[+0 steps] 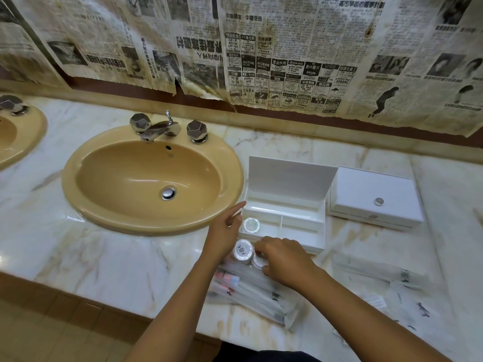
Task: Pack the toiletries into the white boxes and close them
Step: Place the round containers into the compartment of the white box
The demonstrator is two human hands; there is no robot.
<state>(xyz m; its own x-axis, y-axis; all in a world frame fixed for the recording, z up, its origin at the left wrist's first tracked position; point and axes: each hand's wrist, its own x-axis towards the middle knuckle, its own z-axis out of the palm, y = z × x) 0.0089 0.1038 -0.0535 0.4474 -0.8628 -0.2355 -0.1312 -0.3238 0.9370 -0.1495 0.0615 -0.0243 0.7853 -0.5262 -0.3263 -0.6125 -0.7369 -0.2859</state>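
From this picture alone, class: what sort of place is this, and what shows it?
Probably a bathroom vanity: a tan oval ceramic basin with chrome faceted taps, set in a pale marble counter, beside an open white toiletry box.

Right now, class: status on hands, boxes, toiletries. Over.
Left hand open beside open box. Right hand curled on round packet. One round packet inside. Second box closed.

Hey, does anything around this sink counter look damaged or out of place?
Yes: the newspaper covering the wall is stained and torn along its lower edge above the tap. The boxes and packets look fine.
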